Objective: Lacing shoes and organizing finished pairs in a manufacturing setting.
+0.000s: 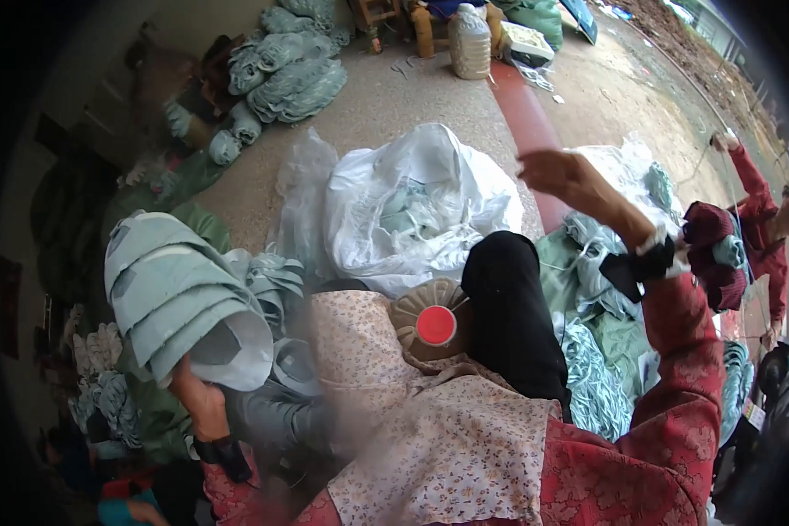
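Across the concrete yard floor (pixel 386 105), items were entered by bulk, largest first.

1. White plastic sack (pixel 412 206): lay open and slumped on the ground just beyond the person's knees, pale green pieces visible inside it.

2. Stack of nested grey-green fabric pieces (pixel 180 302): curved, cap-like shapes, tilted on their side at the person's left. The left hand (pixel 203 405) grasped the stack from beneath at its open lower end, fingers curled round the rim. This was the item in work; it stood near the lap, apart from the sack.

3. Loose green heaps (pixel 600 351): piled at the person's right, beside the black trouser leg (pixel 513 307).

4. Further green bundles (pixel 289 74): grouped at the far left of the floor, well apart from the person.

5. Floral apron (pixel 430 438): spread over the lap.

6. Translucent jug (pixel 470 42): upright at the far edge of the floor.

7. Round woven disc with a red centre (pixel 434 320): rested on the lap, against the knee.

8. Right hand (pixel 559 171): raised above the right-side heaps, fingers loosely bent; a thin thread seemed to run from it, though whether it pinched anything could not be told.

9. Another person's hand (pixel 723 140): lifted at the far right, red sleeve, apart from the above.

Step in hand, by judgement: the stack was being steadied while the right hand drew upward, as in stitching or tying. A next move would call for a firm left-hand hold and the right hand brought back to the stack.
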The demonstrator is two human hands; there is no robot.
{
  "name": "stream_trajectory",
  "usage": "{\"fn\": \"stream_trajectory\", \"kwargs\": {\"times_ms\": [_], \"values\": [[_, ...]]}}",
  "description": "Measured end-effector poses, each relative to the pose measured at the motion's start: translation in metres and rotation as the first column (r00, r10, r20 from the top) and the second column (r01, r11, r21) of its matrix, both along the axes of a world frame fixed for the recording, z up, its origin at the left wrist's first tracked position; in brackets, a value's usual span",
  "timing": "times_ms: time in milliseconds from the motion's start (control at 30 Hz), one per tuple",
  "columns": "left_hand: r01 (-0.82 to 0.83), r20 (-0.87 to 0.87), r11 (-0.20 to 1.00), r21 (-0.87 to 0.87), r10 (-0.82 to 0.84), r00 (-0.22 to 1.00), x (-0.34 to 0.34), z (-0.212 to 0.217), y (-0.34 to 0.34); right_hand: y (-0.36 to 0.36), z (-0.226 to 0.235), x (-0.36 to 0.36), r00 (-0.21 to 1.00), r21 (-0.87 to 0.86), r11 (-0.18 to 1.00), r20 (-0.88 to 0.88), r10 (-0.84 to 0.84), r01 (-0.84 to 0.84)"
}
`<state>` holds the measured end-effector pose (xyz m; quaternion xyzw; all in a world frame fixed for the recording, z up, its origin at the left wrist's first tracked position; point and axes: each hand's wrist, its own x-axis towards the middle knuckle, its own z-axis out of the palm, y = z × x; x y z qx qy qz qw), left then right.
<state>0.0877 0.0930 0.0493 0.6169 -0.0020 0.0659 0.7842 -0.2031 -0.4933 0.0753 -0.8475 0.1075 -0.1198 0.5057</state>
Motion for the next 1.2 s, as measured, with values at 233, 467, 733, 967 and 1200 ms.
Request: {"fn": "stream_trajectory", "kwargs": {"times_ms": [233, 467, 733, 967, 1200], "values": [[0.144, -0.049, 0.983, 0.117, -0.139, 0.989, -0.004, -0.04, 0.01, 0.061, -0.152, -0.191, 0.846, 0.516, 0.721, -0.499, -0.186, 0.463], [0.105, -0.255, 0.983, 0.152, -0.064, 0.965, -0.036, -0.02, -0.042, 0.203, -0.178, -0.294, 0.774, 0.653, 0.452, -0.614, -0.154, 0.608], [0.418, -0.099, 0.582, 0.698, -0.499, 0.861, -0.013, -0.046, -0.01, 0.278, -0.197, -0.355, 0.704, 0.561, 0.518, -0.701, -0.118, 0.645], [0.313, -0.192, 0.848, 0.428, -0.253, 0.948, -0.024, -0.029, -0.039, 0.317, -0.173, -0.359, 0.538, 0.403, 0.431, -0.804, -0.255, 0.807], [0.396, -0.219, 0.805, 0.441, -0.331, 0.918, -0.008, -0.034, -0.026, 0.318, -0.162, -0.354, 0.739, 0.021, 0.9, -0.58, -0.344, 0.435]]}}
